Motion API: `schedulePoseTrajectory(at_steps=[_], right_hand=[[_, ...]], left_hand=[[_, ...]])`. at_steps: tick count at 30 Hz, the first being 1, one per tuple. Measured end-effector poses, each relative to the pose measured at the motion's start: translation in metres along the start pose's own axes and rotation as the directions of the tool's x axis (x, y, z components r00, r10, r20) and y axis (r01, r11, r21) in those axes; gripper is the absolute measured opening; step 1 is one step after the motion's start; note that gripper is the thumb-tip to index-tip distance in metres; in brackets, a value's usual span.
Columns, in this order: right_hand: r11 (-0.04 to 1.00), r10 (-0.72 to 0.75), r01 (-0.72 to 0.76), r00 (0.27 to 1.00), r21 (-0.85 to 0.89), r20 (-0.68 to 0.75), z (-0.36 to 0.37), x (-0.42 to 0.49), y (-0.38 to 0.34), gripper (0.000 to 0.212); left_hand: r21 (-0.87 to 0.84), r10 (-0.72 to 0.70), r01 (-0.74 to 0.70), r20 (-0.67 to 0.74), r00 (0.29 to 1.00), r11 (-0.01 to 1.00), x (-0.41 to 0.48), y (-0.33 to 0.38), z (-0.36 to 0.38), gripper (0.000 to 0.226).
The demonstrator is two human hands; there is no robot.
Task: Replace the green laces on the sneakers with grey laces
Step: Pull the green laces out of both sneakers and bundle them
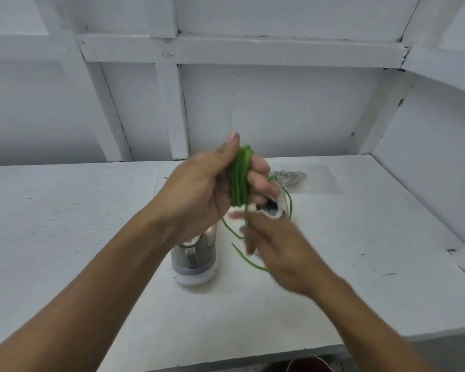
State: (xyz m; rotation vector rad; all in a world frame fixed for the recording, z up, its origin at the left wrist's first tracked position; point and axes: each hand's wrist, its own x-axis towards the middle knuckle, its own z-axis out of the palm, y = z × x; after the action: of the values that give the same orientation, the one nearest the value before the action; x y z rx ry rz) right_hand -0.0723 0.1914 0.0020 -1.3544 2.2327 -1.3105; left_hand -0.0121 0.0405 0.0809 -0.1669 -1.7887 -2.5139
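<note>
My left hand (pixel 207 183) is raised above the white table (pixel 65 210), with a green lace (pixel 240 178) wound in several loops around its fingers. Just below it my right hand (pixel 277 245), blurred by motion, pinches the loose tail of that lace, which curls down to the table. A grey sneaker (pixel 195 259) stands heel toward me under my left wrist. The second sneaker (pixel 273 208) is mostly hidden behind my hands; green lace loops hang beside it. A bundle of grey laces (pixel 290 177) lies on the table farther back.
White panelled walls enclose the table at the back and right. The table's front edge runs near the bottom, with a dark red object (pixel 309 365) below it.
</note>
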Motion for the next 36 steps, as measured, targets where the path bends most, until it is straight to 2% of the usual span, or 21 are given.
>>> schedulePoseTrajectory(at_steps=[2, 3, 5, 6, 7, 9, 11, 12, 13, 14, 15, 16, 17, 18, 19, 20, 22, 24, 26, 32, 36], right_hand=[[0.994, 0.02, 0.001, 0.98, -0.106, 0.198, 0.006, -0.011, -0.008, 0.024], [0.995, -0.001, 0.02, 0.981, -0.094, 0.196, -0.001, -0.013, -0.013, 0.023], [0.993, -0.082, 0.085, 0.996, -0.085, 0.037, -0.028, -0.011, -0.018, 0.018], [0.989, -0.116, 0.111, 0.992, -0.096, -0.053, -0.043, -0.008, -0.018, 0.014], [0.986, -0.136, 0.123, 0.983, -0.111, -0.124, -0.054, -0.004, -0.016, 0.011], [0.986, -0.151, 0.133, 0.964, -0.099, -0.217, -0.058, 0.003, -0.009, 0.013], [0.993, -0.112, 0.119, 0.958, 0.013, -0.263, -0.04, 0.003, -0.001, 0.024], [0.994, -0.074, 0.092, 0.964, 0.058, -0.257, -0.025, 0.0, 0.001, 0.031], [0.996, -0.047, 0.061, 0.976, 0.061, -0.215, -0.011, -0.004, 0.002, 0.034], [1.0, -0.02, 0.022, 0.992, 0.015, -0.128, -0.002, -0.01, 0.001, 0.032], [0.999, 0.007, -0.008, 1.0, -0.047, -0.026, 0.002, -0.015, 0.0, 0.027], [0.996, 0.021, -0.017, 0.999, -0.085, 0.046, -0.001, -0.018, -0.004, 0.022], [0.996, 0.013, -0.007, 0.998, -0.093, 0.057, -0.01, -0.02, -0.008, 0.019], [0.996, -0.016, 0.017, 1.0, -0.085, 0.012, -0.022, -0.02, -0.01, 0.018], [0.996, -0.04, 0.035, 0.997, -0.077, -0.061, -0.036, -0.017, -0.011, 0.018], [0.996, -0.06, 0.051, 0.99, -0.074, -0.127, -0.049, -0.015, -0.012, 0.017], [0.998, -0.068, 0.069, 0.975, -0.001, -0.213, -0.061, -0.007, -0.009, 0.019], [0.974, -0.016, 0.072, 0.967, 0.214, -0.253, -0.05, -0.002, -0.007, 0.016], [0.923, 0.065, 0.051, 0.956, 0.382, -0.285, -0.031, -0.003, -0.005, 0.014], [0.893, 0.083, -0.008, 0.986, 0.45, -0.147, -0.019, -0.019, -0.01, 0.032], [0.876, 0.052, 0.063, 0.973, 0.478, -0.223, -0.016, -0.019, -0.013, 0.03]], left_hand=[[0.363, 0.134, -0.076, -0.136, 0.982, 0.929, 0.003, -0.003, -0.007, 0.058], [0.602, 0.15, -0.041, -0.132, 0.98, 0.797, 0.001, -0.007, -0.011, 0.063], [0.853, 0.014, 0.07, -0.09, 0.996, 0.517, -0.006, -0.015, -0.016, 0.073], [0.881, -0.083, 0.105, -0.075, 0.994, 0.462, -0.008, -0.019, -0.017, 0.078], [0.864, -0.169, 0.131, -0.054, 0.984, 0.487, -0.009, -0.02, -0.015, 0.082], [0.677, -0.27, 0.172, 0.041, 0.962, 0.715, -0.008, -0.021, -0.007, 0.082], [0.181, -0.231, 0.201, 0.168, 0.958, 0.963, -0.005, -0.015, 0.003, 0.077], [-0.044, -0.169, 0.178, 0.162, 0.972, 0.983, -0.003, -0.012, 0.006, 0.075], [-0.162, -0.112, 0.127, 0.102, 0.988, 0.979, 0.0, -0.012, 0.006, 0.072], [-0.111, -0.061, 0.061, -0.001, 0.998, 0.992, 0.003, -0.015, 0.005, 0.069], [0.107, 0.007, 0.006, -0.119, 0.993, 0.994, 0.005, -0.018, 0.002, 0.067], [0.424, 0.103, -0.008, -0.202, 0.974, 0.906, 0.004, -0.023, -0.002, 0.066], [0.672, 0.153, 0.027, -0.208, 0.966, 0.74, 0.003, -0.026, -0.006, 0.069], [0.803, 0.104, 0.076, -0.169, 0.98, 0.591, 0.0, -0.028, -0.009, 0.075], [0.848, -0.005, 0.112, -0.128, 0.992, 0.518, -0.003, -0.03, -0.01, 0.079], [0.841, -0.121, 0.144, -0.094, 0.988, 0.521, -0.006, -0.032, -0.009, 0.079], [0.72, -0.25, 0.19, -0.024, 0.968, 0.667, -0.008, -0.035, -0.001, 0.065], [0.505, -0.247, 0.207, 0.013, 0.969, 0.838, -0.008, -0.035, 0.008, 0.05], [0.308, -0.22, 0.208, 0.005, 0.976, 0.929, -0.007, -0.035, 0.014, 0.045], [0.104, -0.212, 0.209, 0.013, 0.977, 0.972, -0.007, -0.04, 0.006, 0.051], [0.023, -0.234, 0.233, 0.075, 0.969, 0.972, -0.007, -0.042, 0.002, 0.049]])
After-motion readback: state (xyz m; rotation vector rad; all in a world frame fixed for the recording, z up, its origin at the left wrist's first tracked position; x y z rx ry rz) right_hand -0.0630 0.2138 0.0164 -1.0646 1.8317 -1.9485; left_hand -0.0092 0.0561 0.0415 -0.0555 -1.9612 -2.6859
